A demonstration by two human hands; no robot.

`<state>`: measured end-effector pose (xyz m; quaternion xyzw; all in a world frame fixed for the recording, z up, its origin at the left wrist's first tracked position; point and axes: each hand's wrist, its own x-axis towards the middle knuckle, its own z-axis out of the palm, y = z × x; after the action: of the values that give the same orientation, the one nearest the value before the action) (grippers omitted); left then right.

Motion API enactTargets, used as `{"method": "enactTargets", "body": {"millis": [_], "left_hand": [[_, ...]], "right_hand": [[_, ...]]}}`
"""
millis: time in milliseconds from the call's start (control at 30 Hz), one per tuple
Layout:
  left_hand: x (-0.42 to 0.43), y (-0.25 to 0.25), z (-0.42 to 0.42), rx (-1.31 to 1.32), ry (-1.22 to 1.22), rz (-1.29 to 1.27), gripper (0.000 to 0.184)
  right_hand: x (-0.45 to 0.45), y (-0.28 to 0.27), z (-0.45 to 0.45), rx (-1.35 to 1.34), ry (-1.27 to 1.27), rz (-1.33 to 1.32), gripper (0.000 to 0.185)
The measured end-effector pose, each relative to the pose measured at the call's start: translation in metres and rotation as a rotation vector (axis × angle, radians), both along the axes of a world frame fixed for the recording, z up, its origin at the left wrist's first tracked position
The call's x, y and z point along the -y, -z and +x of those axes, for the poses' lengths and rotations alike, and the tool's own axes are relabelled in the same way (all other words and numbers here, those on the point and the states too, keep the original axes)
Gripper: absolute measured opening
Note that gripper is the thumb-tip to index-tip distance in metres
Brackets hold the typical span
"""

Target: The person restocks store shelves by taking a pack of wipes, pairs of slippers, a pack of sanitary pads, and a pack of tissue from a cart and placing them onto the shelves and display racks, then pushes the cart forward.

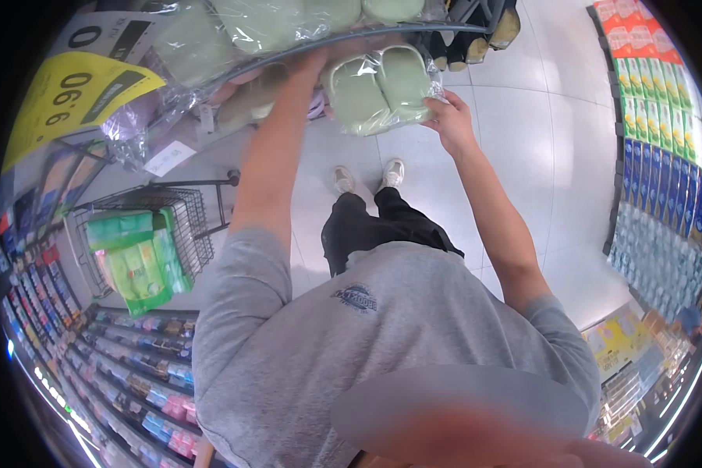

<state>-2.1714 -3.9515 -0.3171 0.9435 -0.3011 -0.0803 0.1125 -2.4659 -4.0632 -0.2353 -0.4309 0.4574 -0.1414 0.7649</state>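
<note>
A pair of pale green slippers (pixel 359 97) in clear plastic wrap hangs just below the grey rack rail. My right hand (pixel 451 121) grips the right edge of this pack, thumb and fingers closed on the plastic. My left hand (pixel 310 64) reaches up to the rail, left of the same pack; its fingers are hidden behind the rail and the plastic. More wrapped pale green slippers (pixel 265 27) lie above the rail. Darker wrapped footwear (pixel 249 101) sits beneath it, partly behind my left forearm.
A yellow price sign (pixel 78 97) sticks out at upper left. A wire shopping cart (pixel 191 222) with green packs (pixel 136 261) stands to the left. Stacked packaged goods (pixel 659 156) line the right side. Shelves of small items (pixel 132 374) fill the lower left.
</note>
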Motion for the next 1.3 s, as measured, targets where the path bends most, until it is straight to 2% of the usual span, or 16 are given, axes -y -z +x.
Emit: {"method": "enactTargets", "body": {"millis": [67, 133, 167, 300, 367, 467, 500, 600, 633, 767, 833, 933, 1033, 1167, 1233, 1300], "left_hand": [[-0.016, 0.005, -0.017, -0.152, -0.055, -0.127, 0.064], [-0.029, 0.015, -0.04, -0.432, -0.209, -0.481, 0.061], [-0.034, 0.016, -0.052, -0.717, -0.359, -0.845, 0.058], [-0.037, 0.009, -0.049, -0.8, -0.474, -0.772, 0.051], [-0.033, 0.023, -0.026, -0.626, -0.225, -0.555, 0.05], [-0.023, -0.005, -0.029, -0.589, -0.164, -0.61, 0.045], [-0.019, 0.011, -0.023, -0.749, -0.278, -0.665, 0.042], [-0.003, 0.013, -0.018, -0.805, -0.32, -0.652, 0.04], [-0.003, -0.02, -0.029, -0.777, -0.204, -0.704, 0.04], [0.0, -0.025, -0.034, -0.769, -0.28, -0.738, 0.042], [-0.006, 0.024, -0.021, -0.755, -0.261, -0.789, 0.044], [-0.022, 0.022, -0.024, -0.819, -0.262, -0.82, 0.051], [-0.034, -0.031, -0.065, -0.912, -0.348, -0.953, 0.048], [-0.052, -0.044, -0.094, -1.135, -0.397, -0.851, 0.051], [-0.051, -0.055, -0.102, -1.322, -0.52, -0.995, 0.057], [-0.047, -0.068, -0.106, -1.277, -0.504, -0.981, 0.061]], "right_hand": [[-0.001, 0.016, 0.008, -0.003, 0.008, 0.012, 0.044], [0.004, 0.026, 0.013, -0.01, 0.027, 0.02, 0.044], [0.006, 0.025, 0.016, -0.02, 0.009, 0.023, 0.045], [0.015, 0.015, 0.018, -0.01, -0.039, -0.001, 0.046], [0.022, 0.0, 0.018, -0.016, -0.055, 0.003, 0.046], [0.028, -0.011, 0.015, -0.015, -0.065, -0.01, 0.046], [0.028, -0.013, 0.012, 0.0, -0.082, -0.021, 0.046], [0.023, -0.016, 0.0, 0.026, -0.064, -0.024, 0.045], [0.021, -0.016, -0.002, 0.048, -0.044, -0.015, 0.044], [0.017, -0.01, 0.003, 0.095, -0.052, 0.042, 0.042], [0.012, -0.012, 0.014, 0.088, -0.05, 0.029, 0.037], [0.015, -0.007, 0.029, 0.005, 0.006, 0.054, 0.031], [0.026, 0.006, 0.037, -0.007, -0.003, 0.057, 0.027], [0.024, 0.003, 0.039, 0.009, -0.008, 0.04, 0.026], [0.023, 0.003, 0.038, -0.035, 0.001, 0.037, 0.026], [0.03, 0.002, 0.036, -0.033, -0.029, 0.035, 0.026]]}}
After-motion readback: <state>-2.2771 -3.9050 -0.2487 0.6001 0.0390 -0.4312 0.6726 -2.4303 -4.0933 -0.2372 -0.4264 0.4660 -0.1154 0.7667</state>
